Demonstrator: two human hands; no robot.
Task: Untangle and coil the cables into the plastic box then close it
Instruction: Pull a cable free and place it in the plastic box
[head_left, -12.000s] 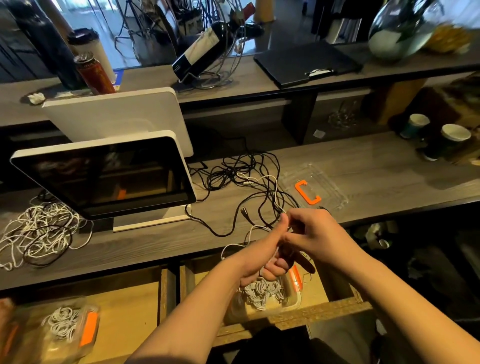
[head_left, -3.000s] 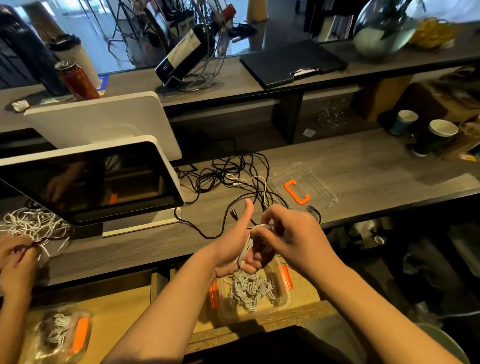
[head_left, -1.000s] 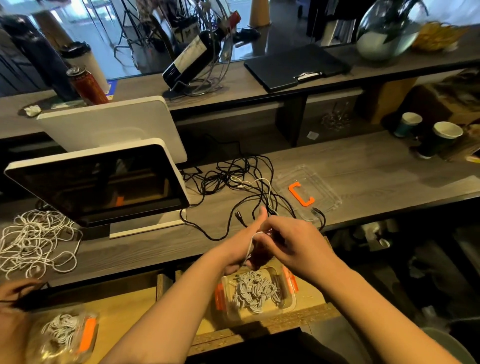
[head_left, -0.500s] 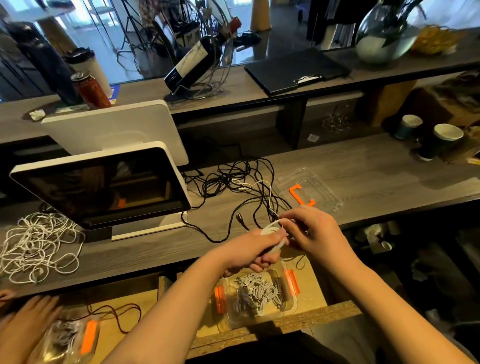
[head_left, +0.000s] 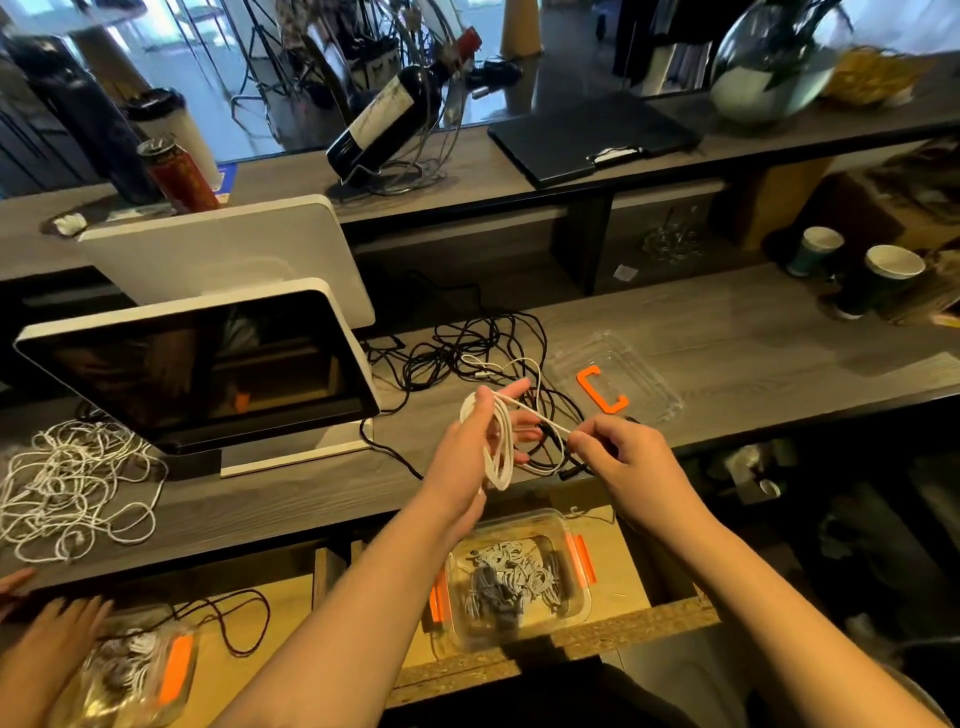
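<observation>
Holding several loops of thin white cable (head_left: 497, 441) wound around my left hand (head_left: 470, 452), I keep its fingers (head_left: 511, 389) nearly straight and spread, so the coil hangs across the palm; my right hand (head_left: 621, 457) sits just beside it, thumb and forefinger pinching the free strand that runs taut from the coil. Beyond my fingertips lies a tangle of thin black cables (head_left: 467, 348) on the grey wooden counter (head_left: 727, 332); just right of that tangle rests a clear plastic lid with an orange clip (head_left: 602, 389). Below my wrists, in an open wooden drawer (head_left: 623, 582), stands the clear rectangular plastic box with orange latches (head_left: 576, 603), coiled white cables inside, uncovered; far left of my left hand lies a loose white cord heap (head_left: 67, 488).
</observation>
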